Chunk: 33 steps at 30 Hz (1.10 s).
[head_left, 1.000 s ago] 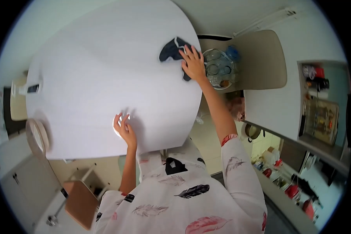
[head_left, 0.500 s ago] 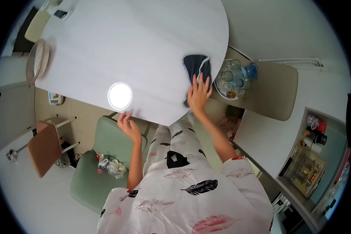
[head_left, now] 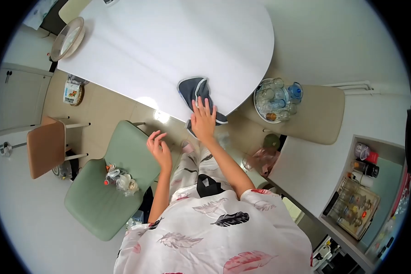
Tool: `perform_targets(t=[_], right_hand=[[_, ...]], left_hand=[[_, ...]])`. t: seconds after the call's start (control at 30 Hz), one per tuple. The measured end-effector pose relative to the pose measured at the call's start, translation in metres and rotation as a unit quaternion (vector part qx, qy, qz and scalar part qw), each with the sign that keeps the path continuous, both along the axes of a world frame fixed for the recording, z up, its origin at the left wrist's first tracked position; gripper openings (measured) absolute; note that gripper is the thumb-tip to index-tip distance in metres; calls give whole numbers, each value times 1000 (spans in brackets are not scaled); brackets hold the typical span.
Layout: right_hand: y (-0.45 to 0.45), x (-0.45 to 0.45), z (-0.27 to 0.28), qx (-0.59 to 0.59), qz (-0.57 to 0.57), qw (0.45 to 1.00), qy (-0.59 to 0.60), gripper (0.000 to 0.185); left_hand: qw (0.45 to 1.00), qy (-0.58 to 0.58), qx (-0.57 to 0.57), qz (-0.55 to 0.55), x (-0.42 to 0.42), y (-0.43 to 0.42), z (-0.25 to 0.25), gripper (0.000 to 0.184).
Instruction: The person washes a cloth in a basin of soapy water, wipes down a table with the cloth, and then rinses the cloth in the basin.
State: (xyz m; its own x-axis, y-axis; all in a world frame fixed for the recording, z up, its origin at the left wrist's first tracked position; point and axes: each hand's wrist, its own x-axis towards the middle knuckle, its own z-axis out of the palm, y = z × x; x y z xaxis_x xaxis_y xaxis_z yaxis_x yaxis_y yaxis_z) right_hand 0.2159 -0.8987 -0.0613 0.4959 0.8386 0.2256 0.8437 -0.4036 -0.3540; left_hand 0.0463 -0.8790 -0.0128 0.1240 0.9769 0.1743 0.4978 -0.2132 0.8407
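Observation:
A dark grey cloth with pale edging (head_left: 194,87) lies crumpled on the white table (head_left: 178,41), near its corner, and part of it hangs at the edge. My right hand (head_left: 203,122) rests flat on the cloth with its fingers spread, pressing it against the tabletop. My left hand (head_left: 160,150) hovers beyond the table's near edge, to the left of the cloth, fingers apart and slightly curled, holding nothing.
A bowl of glassware (head_left: 274,101) stands on a beige chair (head_left: 322,114) at the right. A green chair (head_left: 100,201) holds small bagged items. An oval basin (head_left: 68,40) sits at the table's far left. Stocked shelf compartment (head_left: 383,169) at right.
My right hand and the cloth have moved left along the table's near edge. The view has shifted too, showing more floor. My left hand remains apart from the table.

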Motion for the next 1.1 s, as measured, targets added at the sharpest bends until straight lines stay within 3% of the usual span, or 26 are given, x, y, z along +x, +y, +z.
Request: perform_targets(t=[0.23,0.3,0.43,0.67,0.8,1.1], right_hand=[[-8,104,-6,-1,-40,995,-92,50],[-1,133,-4,2,-32,994,-102,49],[15,185,0,-20,16,996,-80,51],[84,297,2,-5,64,993,-103,49],[142,368,3,7,91,991,-100,50],[286,502,-20,42,103,980,-165,47]], left_hand=[[987,-31,-14,-156,57,35,-7,36],[966,27,41,-255,83,45,-10,40],[933,103,62,-340,131,58,-21,49],[901,229,82,-360,209,123,-36,55],[893,314,107,-304,252,186,-39,55],[909,349,106,-201,319,280,-32,49]])
